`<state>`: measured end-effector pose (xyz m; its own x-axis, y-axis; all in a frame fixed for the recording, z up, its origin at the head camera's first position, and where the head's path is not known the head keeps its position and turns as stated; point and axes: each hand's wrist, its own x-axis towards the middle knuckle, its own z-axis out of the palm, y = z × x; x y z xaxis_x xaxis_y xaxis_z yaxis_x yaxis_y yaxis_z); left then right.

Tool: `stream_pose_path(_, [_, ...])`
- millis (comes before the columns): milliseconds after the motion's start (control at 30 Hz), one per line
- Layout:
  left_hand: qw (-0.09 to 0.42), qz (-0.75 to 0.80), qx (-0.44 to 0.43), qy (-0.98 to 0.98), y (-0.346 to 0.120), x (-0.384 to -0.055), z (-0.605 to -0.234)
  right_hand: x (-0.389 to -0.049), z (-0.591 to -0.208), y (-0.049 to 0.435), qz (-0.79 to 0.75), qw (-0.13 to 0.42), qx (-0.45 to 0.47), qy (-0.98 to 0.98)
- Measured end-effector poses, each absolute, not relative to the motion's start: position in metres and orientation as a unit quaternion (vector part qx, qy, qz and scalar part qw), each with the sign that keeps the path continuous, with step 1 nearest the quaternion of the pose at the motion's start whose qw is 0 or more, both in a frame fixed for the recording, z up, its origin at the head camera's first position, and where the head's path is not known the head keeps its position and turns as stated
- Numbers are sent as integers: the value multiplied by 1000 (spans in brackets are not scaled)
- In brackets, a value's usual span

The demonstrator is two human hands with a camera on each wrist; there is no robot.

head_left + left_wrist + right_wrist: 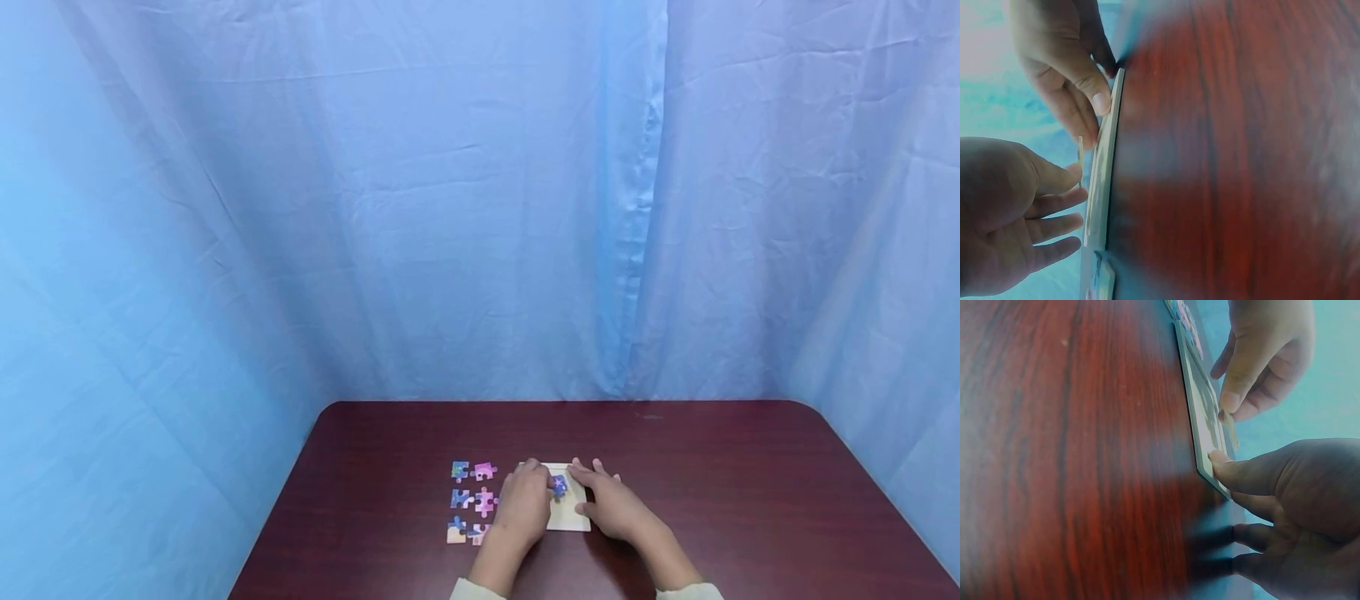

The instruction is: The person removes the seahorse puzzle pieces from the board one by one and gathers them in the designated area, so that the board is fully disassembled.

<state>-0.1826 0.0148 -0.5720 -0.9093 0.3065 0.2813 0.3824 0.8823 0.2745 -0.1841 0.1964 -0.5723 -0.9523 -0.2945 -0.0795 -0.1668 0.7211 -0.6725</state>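
My left hand [525,502] pinches a small purple-blue jigsaw piece [559,484] with a pinkish star-like mark between thumb and index finger. In the left wrist view the piece [1080,150] stands on edge, just above a shallow pale puzzle tray [1102,169]. The tray [572,522] lies flat on the table, partly covered by the left hand. At the tray's right side is my right hand [618,504], its thumb [1219,457] resting on the rim and its other fingers extended and spread. The visible part of the tray's inside is bare cream.
Left of the tray, several loose jigsaw pieces lie in rows, among them a blue-green one [460,472] and a pink one [483,472]; the left hand and wrist partly hide some. The dark red wooden table [750,483] is bordered by blue curtains [480,208].
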Motion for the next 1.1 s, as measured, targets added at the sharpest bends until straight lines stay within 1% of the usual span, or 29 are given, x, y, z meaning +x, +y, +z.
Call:
stream_pose_path(233, [131, -182, -170, -960, 4, -187, -569, -184, -572, 196, -344, 85, -128, 926])
stream_pose_path(533, [116, -214, -126, -962, -14, -193, -565, -184, -575, 196, -340, 88, -124, 928])
stream_pose_path(733, [103, -215, -122, -964, -22, -198, -564, -184, -576, 197, -339, 87, -120, 929])
stream_pose_path(1100, [99, -196, -113, -969, -36, -201, -565, -181, -574, 197, -343, 88, -119, 928])
